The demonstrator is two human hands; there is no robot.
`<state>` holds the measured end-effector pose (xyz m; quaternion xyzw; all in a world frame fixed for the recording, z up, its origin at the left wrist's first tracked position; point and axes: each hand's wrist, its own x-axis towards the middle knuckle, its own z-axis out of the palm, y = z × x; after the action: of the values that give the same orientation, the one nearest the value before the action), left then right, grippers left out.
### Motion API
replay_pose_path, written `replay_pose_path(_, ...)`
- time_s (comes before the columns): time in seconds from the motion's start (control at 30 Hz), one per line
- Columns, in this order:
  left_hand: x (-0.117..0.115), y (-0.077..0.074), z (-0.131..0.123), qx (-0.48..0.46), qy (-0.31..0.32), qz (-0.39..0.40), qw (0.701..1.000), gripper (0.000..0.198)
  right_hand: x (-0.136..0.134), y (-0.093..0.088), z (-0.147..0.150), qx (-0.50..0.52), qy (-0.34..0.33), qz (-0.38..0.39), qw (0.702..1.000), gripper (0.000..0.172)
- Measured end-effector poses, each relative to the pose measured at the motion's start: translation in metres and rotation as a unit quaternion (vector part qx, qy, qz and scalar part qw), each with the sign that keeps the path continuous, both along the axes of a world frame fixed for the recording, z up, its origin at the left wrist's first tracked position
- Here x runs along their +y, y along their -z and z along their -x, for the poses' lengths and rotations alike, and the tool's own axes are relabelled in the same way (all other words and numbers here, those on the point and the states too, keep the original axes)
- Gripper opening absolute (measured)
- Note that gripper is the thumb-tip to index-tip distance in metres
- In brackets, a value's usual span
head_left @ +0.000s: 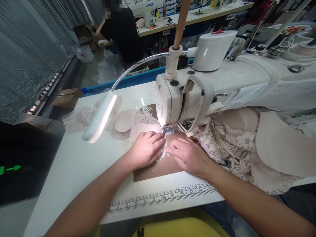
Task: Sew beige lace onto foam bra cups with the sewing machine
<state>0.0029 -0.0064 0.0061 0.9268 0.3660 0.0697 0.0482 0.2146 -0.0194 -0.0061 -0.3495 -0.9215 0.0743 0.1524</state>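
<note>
Pale fabric strip (163,152) at the sewing machine (170,98), long axis running from machine head toward the table's (74,158) near edge.
Left hand (147,148) lies over its left side; right hand (187,154), fingers bent, touches its right; whether either grips cannot be told. Rear machine (150,16) reads "JUKI"; ruler (160,198) numerals include 10, 12; green arrow (14,168) points right.

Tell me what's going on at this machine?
Sewing work, done bare-handed. The person's left hand lies over pale fabric, right in front of the head of a sewing machine. The right hand is close beside it, reaching to the edge of a narrow white strip. Lace pieces are heaped to the right. Can't tell whether the needle is running.
</note>
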Motion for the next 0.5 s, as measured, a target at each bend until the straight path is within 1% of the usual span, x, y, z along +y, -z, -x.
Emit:
replay_pose_path(0.2, 0.005, 0.003, -0.002, 0.009, -0.013, -0.011, 1.0, 0.042, 0.003, 0.003, 0.004, -0.029, 0.047, -0.019, 0.998, 0.024)
replay_pose_path(0.3, 0.007, 0.003, 0.0, 0.007, -0.01, -0.013, 1.0, 0.042, 0.004, 0.005, 0.004, -0.03, 0.063, -0.033, 0.997, 0.026)
replay_pose_path(0.4, 0.006, 0.004, 0.004, -0.007, -0.003, -0.012, 1.0, 0.04, 0.004, 0.005, 0.002, -0.018, 0.059, -0.043, 0.997, 0.029)
replay_pose_path(0.5, 0.005, 0.006, 0.01, -0.041, 0.015, -0.006, 0.999, 0.037, 0.003, 0.005, -0.001, -0.001, 0.03, -0.041, 0.999, 0.03)
